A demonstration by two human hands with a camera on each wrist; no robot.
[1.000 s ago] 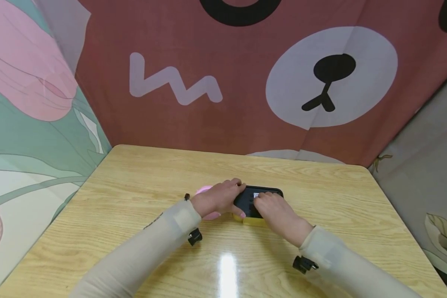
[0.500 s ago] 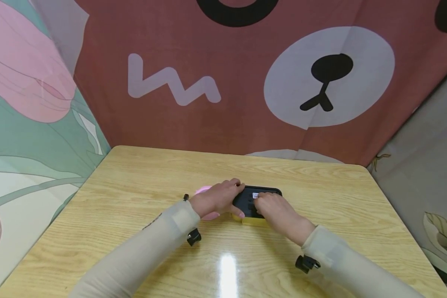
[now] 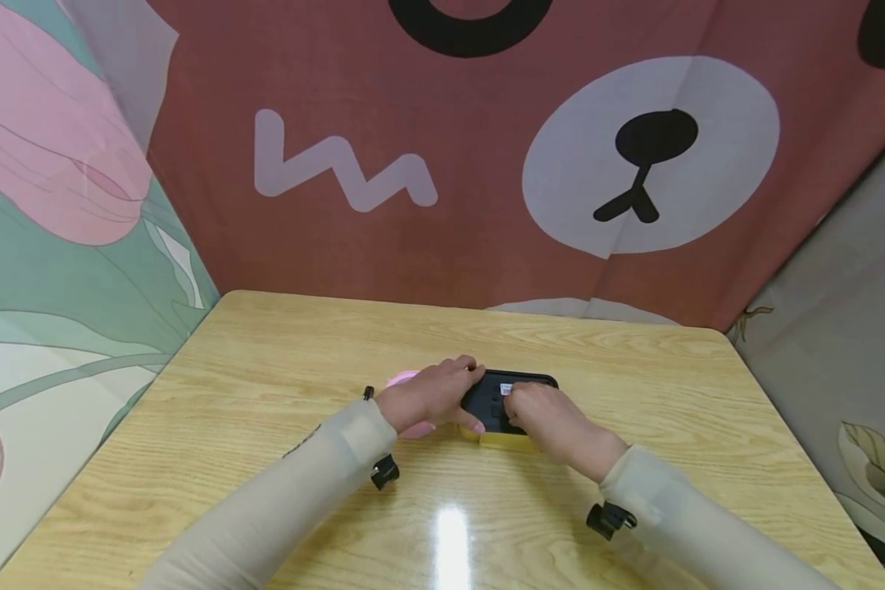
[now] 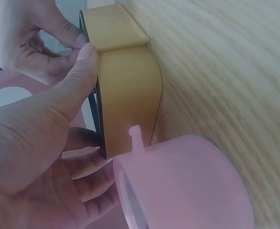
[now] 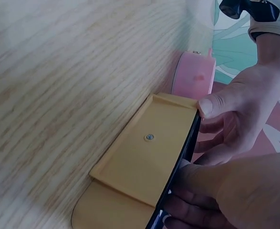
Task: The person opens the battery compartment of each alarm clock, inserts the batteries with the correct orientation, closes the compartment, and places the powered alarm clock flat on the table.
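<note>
A yellow box (image 4: 125,90) lies on the table with its recessed black back (image 3: 487,403) facing up. A small white label (image 3: 505,389) shows on that back. My left hand (image 3: 433,395) grips the box's left end, thumb on the near edge and fingers reaching over the far side. With curled fingers my right hand (image 3: 553,419) works at the black back, its thumb near the rim in the right wrist view; what lies under the fingertips is hidden. Beside the box's left end stands a pink round item (image 4: 182,186) with a small peg, partly covered by my left hand in the head view.
Both hands work over a wood-grain table (image 3: 302,352). Behind it hangs a red-brown cloth (image 3: 472,246) printed with a bear. Patterned cloths flank the table at left and right.
My right hand shifts very slightly at the black back, its wrist a little further right than a second ago. The left hand, the box and the pink item stay in place.
</note>
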